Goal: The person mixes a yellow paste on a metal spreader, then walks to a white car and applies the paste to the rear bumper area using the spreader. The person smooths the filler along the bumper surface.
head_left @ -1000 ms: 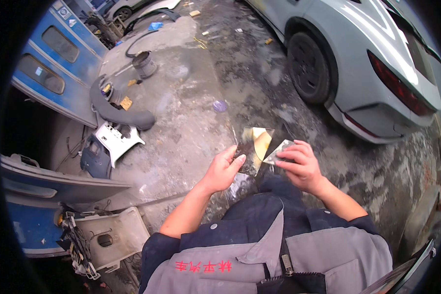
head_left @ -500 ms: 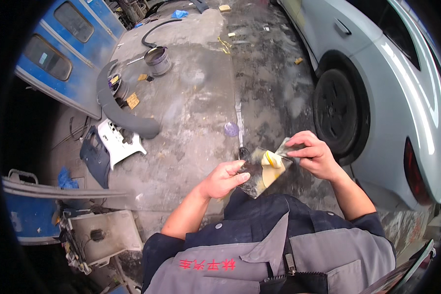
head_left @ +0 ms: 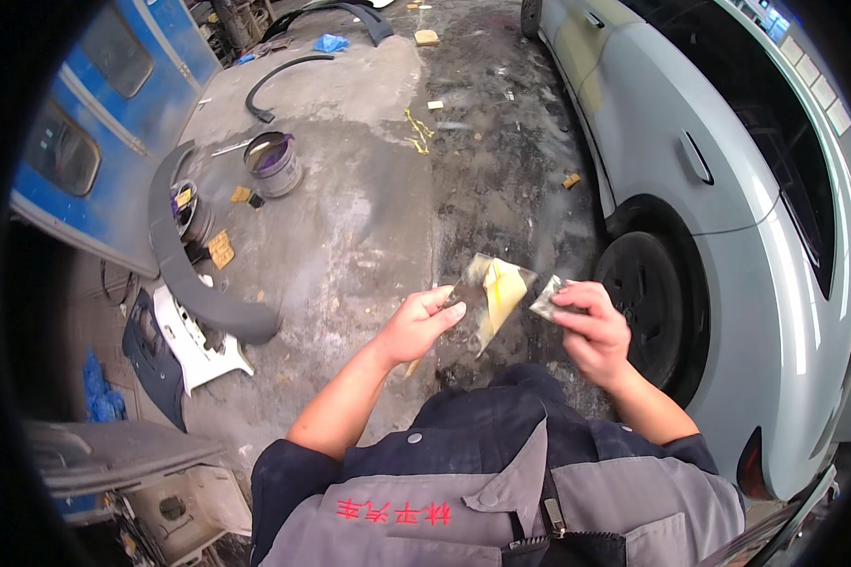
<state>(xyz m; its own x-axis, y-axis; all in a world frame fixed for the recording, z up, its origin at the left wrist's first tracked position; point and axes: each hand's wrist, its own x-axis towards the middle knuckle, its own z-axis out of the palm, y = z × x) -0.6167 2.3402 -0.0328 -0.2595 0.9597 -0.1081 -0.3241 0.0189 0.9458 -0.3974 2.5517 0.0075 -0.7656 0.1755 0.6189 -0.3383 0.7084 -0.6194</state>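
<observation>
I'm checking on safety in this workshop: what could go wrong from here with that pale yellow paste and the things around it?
The pale yellow paste lies on a thin, flat, dark board that the left hand grips at one side; a tilt might let it slide.

The right hand pinches a small, flat, greyish scraper, which could slip.

A long, curved, dark-grey trim piece lies on the floor to the left, a possible trip hazard.
</observation>
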